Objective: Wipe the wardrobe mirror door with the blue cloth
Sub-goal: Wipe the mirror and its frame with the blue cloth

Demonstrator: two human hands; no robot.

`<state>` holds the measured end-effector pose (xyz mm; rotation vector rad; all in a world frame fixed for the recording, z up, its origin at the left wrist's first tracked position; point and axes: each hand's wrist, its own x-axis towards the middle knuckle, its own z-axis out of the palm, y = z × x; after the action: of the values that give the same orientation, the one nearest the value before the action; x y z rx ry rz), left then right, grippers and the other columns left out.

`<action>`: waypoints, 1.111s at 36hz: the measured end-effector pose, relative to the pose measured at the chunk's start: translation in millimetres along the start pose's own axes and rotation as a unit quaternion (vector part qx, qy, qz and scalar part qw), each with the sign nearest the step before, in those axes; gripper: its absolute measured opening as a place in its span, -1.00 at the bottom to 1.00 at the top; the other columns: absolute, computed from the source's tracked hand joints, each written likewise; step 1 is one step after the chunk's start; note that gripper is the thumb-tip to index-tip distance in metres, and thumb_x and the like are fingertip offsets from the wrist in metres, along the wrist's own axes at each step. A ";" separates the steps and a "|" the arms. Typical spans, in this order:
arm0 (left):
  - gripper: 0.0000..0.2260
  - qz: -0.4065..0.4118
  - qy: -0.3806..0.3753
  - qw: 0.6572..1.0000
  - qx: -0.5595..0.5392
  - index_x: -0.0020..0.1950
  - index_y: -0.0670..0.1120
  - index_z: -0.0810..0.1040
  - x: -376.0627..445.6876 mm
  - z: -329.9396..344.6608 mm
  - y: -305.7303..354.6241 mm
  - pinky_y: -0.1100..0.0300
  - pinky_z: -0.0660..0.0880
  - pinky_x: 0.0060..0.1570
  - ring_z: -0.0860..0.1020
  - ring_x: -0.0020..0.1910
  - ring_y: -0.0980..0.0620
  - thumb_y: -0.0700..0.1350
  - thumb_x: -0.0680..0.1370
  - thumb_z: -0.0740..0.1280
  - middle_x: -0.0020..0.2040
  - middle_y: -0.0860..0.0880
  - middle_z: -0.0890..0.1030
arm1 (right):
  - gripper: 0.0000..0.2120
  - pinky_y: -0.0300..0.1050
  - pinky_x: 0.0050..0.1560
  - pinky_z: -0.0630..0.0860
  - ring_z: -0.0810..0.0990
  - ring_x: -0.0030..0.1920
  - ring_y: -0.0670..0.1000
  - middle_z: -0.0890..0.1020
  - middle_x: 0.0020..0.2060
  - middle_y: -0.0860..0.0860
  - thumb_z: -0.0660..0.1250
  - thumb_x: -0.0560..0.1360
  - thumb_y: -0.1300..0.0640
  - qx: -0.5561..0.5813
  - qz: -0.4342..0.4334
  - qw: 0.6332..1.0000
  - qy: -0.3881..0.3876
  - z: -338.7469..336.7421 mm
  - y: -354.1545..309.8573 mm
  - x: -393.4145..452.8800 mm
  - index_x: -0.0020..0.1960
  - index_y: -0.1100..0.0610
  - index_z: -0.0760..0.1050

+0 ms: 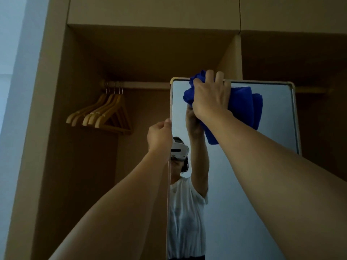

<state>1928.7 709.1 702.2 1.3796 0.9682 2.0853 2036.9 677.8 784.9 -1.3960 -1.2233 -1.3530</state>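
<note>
The mirror door [272, 119] stands in front of me, a tall glass panel in a thin gold frame. My right hand [210, 96] presses the bunched blue cloth [244, 107] against the glass at the top left corner, fingers curled over the upper frame edge. My left hand [159, 137] is closed around the door's left edge, about a third of the way down. The glass reflects a person in a white shirt with a white headset, and the raised arm with the cloth.
Behind the door is an open wooden wardrobe [150, 53] with a hanging rail [140, 85]. Several wooden hangers [105, 113] hang at the rail's left end. A pale wall [11, 91] runs along the left. Upper cabinet doors [150, 10] are above.
</note>
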 end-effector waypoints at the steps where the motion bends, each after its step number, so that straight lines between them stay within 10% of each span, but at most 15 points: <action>1: -0.67 0.000 -0.002 1.000 0.005 0.19 -0.16 0.57 -0.1 0.3 0.6 0.19 0.44 -0.33 0.54 -0.31 0.09 0.03 0.60 0.20 -0.23 -0.03 0.60 | -0.61 0.04 0.13 0.30 0.34 0.18 0.16 0.39 0.20 0.13 0.39 0.44 0.02 -0.003 0.004 1.000 -0.004 -0.6 0.9 0.4 0.23 0.06 0.42; 7: -0.66 -0.007 0.004 1.000 0.011 0.21 -0.13 0.56 -1.5 3.6 -1.1 -0.07 0.49 0.15 0.58 0.05 -0.12 0.05 0.60 0.19 0.03 -0.16 0.62 | -0.63 -0.01 0.06 0.28 0.34 0.11 0.14 0.38 0.18 0.11 0.38 0.41 -0.03 0.025 0.010 0.998 -0.057 -13.7 -19.5 6.0 0.17 0.07 0.44; 16: -0.65 0.035 -0.003 0.999 0.017 0.02 -0.20 0.56 1.1 6.6 -8.3 0.06 0.44 -0.16 0.48 -0.24 -0.05 0.03 0.62 0.12 -0.32 -0.10 0.48 | -0.62 0.02 0.10 0.28 0.34 0.14 0.14 0.39 0.18 0.10 0.40 0.39 0.00 0.038 -0.032 0.998 -0.023 -8.7 -8.2 3.4 0.17 0.05 0.45; 24: -0.62 0.021 -0.005 1.000 -0.011 0.14 -0.22 0.51 0.9 11.2 -10.3 -0.14 0.49 0.15 0.55 0.00 -0.32 0.06 0.63 0.10 -0.04 -0.32 0.56 | -0.66 0.00 0.15 0.28 0.34 0.18 0.13 0.39 0.21 0.08 0.32 0.50 0.03 0.018 0.023 0.999 -0.035 1.7 31.9 0.1 0.26 0.02 0.41; 34: -0.63 0.046 -0.004 0.999 -0.013 -0.38 -0.02 0.41 9.1 7.0 -15.1 0.05 0.33 -0.21 0.34 -0.32 -0.04 0.02 0.61 0.13 -0.43 0.00 0.33 | -0.69 0.03 0.09 0.30 0.36 0.12 0.15 0.42 0.16 0.10 0.34 0.47 0.03 -0.026 0.096 0.995 -0.022 8.2 56.6 -6.5 0.18 0.05 0.45; 40: -0.69 0.039 0.008 0.999 -0.027 -0.18 -0.10 0.53 19.6 12.4 -25.3 0.07 0.44 -0.16 0.49 -0.29 0.02 0.04 0.61 0.14 -0.39 0.01 0.45 | -0.65 0.03 0.09 0.29 0.36 0.16 0.15 0.46 0.17 0.08 0.39 0.43 0.03 0.025 -0.006 1.000 0.011 7.7 17.2 -14.4 0.18 0.06 0.46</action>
<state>1932.2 742.9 697.8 1.3966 0.8713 2.1664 2056.0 680.6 771.1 -1.3382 -1.2447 -1.3335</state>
